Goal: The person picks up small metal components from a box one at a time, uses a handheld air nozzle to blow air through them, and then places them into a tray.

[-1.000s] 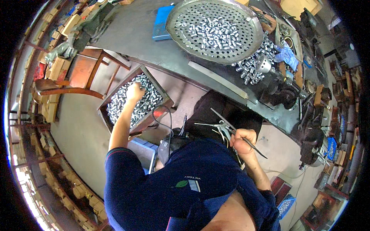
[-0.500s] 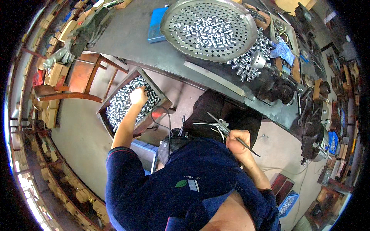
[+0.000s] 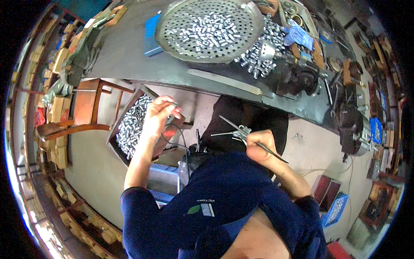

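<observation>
Left hand (image 3: pixel 157 116): fingertips seemingly pinching a small grey part (image 3: pixel 174 104) near the edge of the box of metal fittings (image 3: pixel 129 134) | Right hand (image 3: pixel 261 146): closed round a dark rod (image 3: pixel 276 154) | Handling: we'd best pinch lightly, rod tip clear of fingers

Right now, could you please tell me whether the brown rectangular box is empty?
Not empty: small silvery metal parts lie heaped across the visible inside of the brown rectangular box.
</observation>
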`<state>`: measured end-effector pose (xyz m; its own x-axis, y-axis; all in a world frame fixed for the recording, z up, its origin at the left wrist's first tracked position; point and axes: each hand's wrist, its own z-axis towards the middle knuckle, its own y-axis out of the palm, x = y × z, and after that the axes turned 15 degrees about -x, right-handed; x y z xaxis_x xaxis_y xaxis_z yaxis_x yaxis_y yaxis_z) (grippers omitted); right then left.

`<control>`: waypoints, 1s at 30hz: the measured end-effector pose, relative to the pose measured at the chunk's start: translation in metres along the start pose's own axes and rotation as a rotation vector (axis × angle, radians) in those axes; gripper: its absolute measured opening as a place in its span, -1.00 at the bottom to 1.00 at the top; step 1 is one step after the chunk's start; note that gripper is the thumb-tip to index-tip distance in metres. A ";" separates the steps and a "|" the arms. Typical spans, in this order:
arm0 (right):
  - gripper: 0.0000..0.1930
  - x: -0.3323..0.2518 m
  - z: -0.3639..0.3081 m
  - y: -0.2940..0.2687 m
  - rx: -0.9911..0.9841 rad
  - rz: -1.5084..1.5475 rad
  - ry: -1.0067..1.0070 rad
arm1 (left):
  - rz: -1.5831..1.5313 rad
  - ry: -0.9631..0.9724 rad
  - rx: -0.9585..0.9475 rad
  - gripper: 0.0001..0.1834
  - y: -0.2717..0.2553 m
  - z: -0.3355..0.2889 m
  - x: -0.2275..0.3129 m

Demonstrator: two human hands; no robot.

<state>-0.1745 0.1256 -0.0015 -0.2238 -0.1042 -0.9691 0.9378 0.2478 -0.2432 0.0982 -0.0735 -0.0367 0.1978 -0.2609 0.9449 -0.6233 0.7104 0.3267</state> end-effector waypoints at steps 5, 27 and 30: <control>-0.32 -0.016 0.014 -0.009 0.009 -0.076 -0.168 | -0.371 -0.142 -0.261 -0.72 0.088 0.016 -0.005; -0.47 0.011 0.011 -0.002 0.142 0.012 -0.117 | -0.002 -0.151 -0.403 -0.78 0.140 0.038 -0.009; -0.46 0.011 0.004 -0.009 0.139 0.001 -0.070 | -0.018 -0.161 -0.428 -0.76 0.132 0.042 -0.012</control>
<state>-0.1845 0.1179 -0.0100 -0.2085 -0.1719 -0.9628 0.9668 0.1125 -0.2295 -0.0186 -0.0042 -0.0058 0.0644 -0.3496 0.9347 -0.2458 0.9022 0.3544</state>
